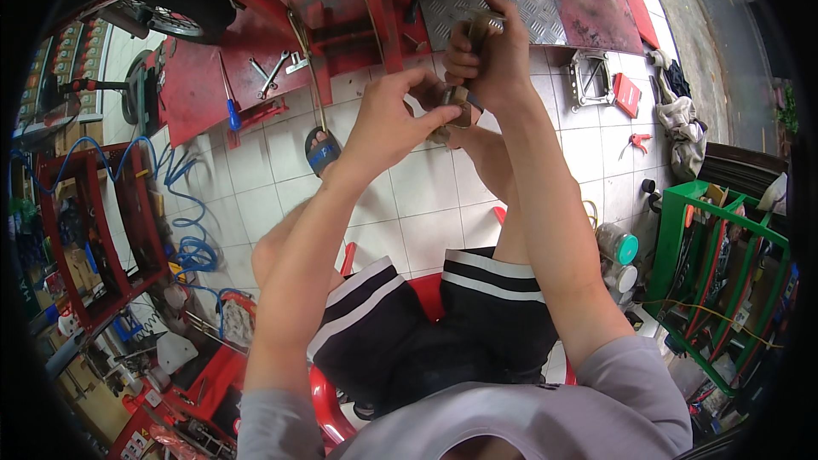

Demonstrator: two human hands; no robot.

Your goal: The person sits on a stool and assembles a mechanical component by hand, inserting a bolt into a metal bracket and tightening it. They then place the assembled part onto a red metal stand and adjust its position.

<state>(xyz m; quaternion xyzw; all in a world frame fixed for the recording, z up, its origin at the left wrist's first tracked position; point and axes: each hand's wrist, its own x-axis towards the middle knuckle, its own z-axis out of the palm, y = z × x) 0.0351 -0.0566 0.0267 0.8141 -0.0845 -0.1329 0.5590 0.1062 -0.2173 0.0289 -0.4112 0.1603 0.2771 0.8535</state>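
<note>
In front of me, above the white tiled floor, my two hands are close together. My left hand (388, 115) curls its thumb and fingers round a brownish, worn metal piece (461, 108) with a blocky end. My right hand (498, 55) is wrapped in a fist, thumb up, round a dark brownish metal piece (480, 32) just above. The fingers hide much of both, so I cannot tell their exact kind or whether they are joined. Past my hands stands the low red work platform (192, 102), with a blue-handled screwdriver (233, 113) and wrenches (271, 72) on it.
A wheel (183, 13) stands on the platform at the far left. A coiled blue hose (196, 251) lies on the left floor beside a red rack (153, 221). To the right are a red box (627, 94), a teal-lidded jar (625, 247) and a green shelf (673, 213).
</note>
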